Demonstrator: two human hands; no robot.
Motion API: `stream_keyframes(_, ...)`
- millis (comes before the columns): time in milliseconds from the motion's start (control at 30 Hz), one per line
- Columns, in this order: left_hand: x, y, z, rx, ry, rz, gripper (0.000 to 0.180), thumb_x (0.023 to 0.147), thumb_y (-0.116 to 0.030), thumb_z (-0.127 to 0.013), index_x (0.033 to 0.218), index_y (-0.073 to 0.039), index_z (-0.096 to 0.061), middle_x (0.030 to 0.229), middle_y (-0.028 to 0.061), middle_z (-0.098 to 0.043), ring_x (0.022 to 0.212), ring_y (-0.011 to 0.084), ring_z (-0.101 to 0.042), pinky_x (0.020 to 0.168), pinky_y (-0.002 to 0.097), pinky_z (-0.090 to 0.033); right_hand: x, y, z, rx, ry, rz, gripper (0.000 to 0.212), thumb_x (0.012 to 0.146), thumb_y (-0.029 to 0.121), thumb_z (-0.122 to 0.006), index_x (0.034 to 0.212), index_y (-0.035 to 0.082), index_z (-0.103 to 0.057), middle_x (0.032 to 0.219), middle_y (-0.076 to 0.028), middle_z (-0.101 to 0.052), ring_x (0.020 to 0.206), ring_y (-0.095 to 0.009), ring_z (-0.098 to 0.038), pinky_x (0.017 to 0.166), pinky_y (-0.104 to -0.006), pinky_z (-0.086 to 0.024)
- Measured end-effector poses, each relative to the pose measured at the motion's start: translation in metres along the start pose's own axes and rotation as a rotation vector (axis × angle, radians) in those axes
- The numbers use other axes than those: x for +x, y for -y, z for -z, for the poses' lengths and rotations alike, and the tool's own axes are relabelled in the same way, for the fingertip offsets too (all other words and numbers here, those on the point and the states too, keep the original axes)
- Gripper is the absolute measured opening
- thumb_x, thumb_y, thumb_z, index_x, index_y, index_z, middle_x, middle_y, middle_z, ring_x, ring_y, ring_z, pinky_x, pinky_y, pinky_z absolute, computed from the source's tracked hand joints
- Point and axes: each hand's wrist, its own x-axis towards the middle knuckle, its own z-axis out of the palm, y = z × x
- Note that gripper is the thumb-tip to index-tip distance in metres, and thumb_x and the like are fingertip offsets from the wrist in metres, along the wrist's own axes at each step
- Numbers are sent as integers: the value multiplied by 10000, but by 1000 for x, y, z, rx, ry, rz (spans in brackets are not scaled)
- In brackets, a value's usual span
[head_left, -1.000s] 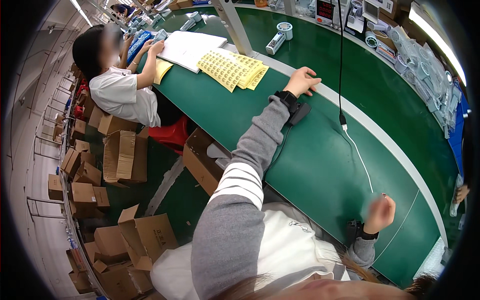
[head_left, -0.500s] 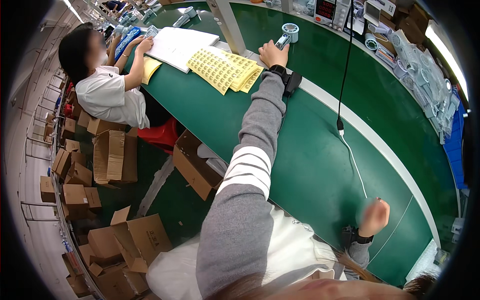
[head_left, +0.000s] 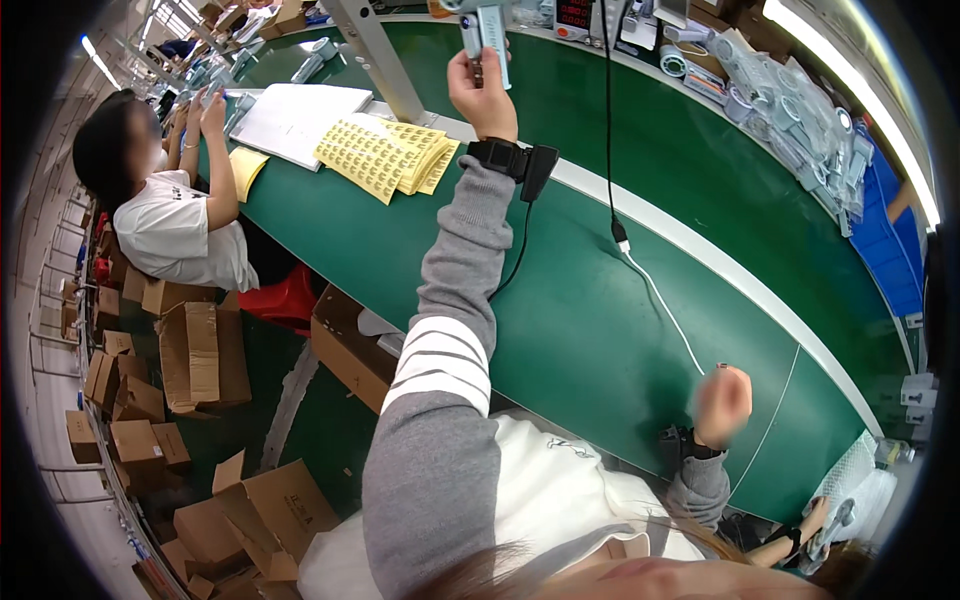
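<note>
My left hand (head_left: 485,100) is raised at arm's length over the far side of the green bench. Its fingers close round the handle of a pale blue-grey handheld fan (head_left: 492,45), whose round head is cut off by the top edge. Low on the right, my right hand (head_left: 722,405) is closed at the end of a white cable (head_left: 665,308); the plug end is hidden in my fingers, and part of the hand is blurred. That cable joins a black cord (head_left: 609,150) hanging from above.
Yellow sticker sheets (head_left: 385,155) and a white stack (head_left: 295,120) lie left on the bench (head_left: 590,330). A co-worker (head_left: 180,220) sits beyond. Across the bench stand a power supply (head_left: 575,18) and bagged grey parts (head_left: 790,120). Another person's hand (head_left: 815,520) shows lower right. Cartons (head_left: 260,510) fill the floor.
My left hand has lifted the fan up off the far part of the bench. My right hand stays by the cable end. The view has shifted, and another person's hand now shows lower right.
</note>
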Motion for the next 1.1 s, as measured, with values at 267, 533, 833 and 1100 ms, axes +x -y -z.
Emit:
stream_keyframes(267,-77,-132,-55,98,803,140,326,742,-20,-575,994,7,-370,874,135,-578,709,163,-603,585,255,-484,-6,5,2,-3,38,31,102,863,43,-457,892,-43,-501,564,-45,-493,451,-83,-444,414,-186,-329)
stream_keyframes(533,-189,-115,-96,-270,1004,1083,343,803,-121,-524,1066,21,-357,834,136,-548,643,194,-582,606,322,-500,1,9,2,8,30,-6,86,849,22,-469,880,-47,-511,579,-45,-508,482,-86,-486,425,-183,-359)
stream_keyframes(833,-220,-106,-101,-668,888,1301,357,873,-120,-441,1153,-24,-241,917,99,-484,725,184,-555,647,335,-484,1,6,3,44,44,-28,69,811,-7,-518,852,-58,-540,624,-55,-560,509,-85,-534,422,-176,-384)
stream_keyframes(1100,-239,-109,-89,-637,857,1404,337,883,-141,-439,1140,-37,-246,955,106,-467,777,189,-552,690,347,-481,2,5,2,-25,100,13,89,837,24,-503,879,-52,-524,634,-55,-551,513,-86,-522,438,-172,-384)
